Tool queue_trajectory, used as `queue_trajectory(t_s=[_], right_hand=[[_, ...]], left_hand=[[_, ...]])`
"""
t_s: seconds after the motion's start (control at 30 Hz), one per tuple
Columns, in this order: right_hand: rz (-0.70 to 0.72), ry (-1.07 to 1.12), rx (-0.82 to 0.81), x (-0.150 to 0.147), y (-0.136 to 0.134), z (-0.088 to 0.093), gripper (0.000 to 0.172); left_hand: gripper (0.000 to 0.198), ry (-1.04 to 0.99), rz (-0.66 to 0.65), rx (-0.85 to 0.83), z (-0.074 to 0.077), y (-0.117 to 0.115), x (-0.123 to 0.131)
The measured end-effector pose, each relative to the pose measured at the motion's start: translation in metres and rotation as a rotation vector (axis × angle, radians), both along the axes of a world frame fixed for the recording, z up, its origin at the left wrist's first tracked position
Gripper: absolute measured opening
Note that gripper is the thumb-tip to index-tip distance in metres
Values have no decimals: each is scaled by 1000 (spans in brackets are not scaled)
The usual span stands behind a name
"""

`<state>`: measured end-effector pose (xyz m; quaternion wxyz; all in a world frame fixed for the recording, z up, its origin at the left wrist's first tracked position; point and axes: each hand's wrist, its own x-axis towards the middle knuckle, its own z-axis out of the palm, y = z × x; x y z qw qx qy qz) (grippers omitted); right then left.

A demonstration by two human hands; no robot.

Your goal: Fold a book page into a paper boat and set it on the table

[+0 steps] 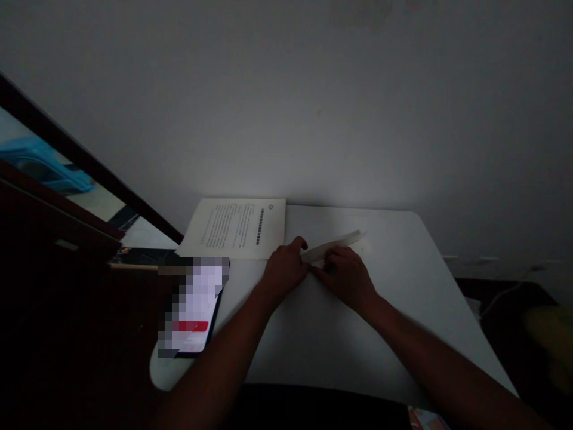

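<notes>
A narrow folded piece of white paper (333, 245) slants up to the right just above the white table. My left hand (287, 266) is closed at its lower left end, with the index finger curled over beyond the paper. Bent fingers of my right hand (349, 272) press on the paper's near side, and the thumb points toward my left hand. Both thumbs nearly meet at the paper's near end. Dim light and the hands hide the exact grip of the fingertips.
A printed sheet (233, 227) lies at the table's back left, against the wall (313, 119). A lit phone (197, 310), partly pixelated, rests by the left edge of the white table (322, 346). A dark-framed mirror or opening (89, 155) leans at far left. A cable (505, 292) runs at right.
</notes>
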<state>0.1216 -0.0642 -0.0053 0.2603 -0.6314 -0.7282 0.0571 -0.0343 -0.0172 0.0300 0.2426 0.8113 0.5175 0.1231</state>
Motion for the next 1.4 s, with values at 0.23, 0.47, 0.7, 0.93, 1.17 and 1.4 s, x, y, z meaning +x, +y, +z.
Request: queue_trajectory(t_s=[0.23, 0.47, 0.7, 0.93, 1.17, 1.4], right_hand=[[60, 87, -57, 7, 1, 7, 10], [116, 205, -155, 22, -3, 8, 14], [113, 225, -153, 23, -2, 7, 22], [180, 261, -87, 25, -3, 5, 26], [184, 379, -15, 27, -6, 11, 13], [-224, 521, 273, 46, -1, 11, 17]], left_hand=[[33, -25, -27, 13, 3, 1, -1], [34, -71, -95, 6, -3, 9, -7], [31, -92, -84, 4, -9, 9, -8], [15, -10, -95, 87, -11, -2, 4], [9, -189, -89, 168, -19, -7, 0], [11, -563, 50, -31, -17, -9, -3]])
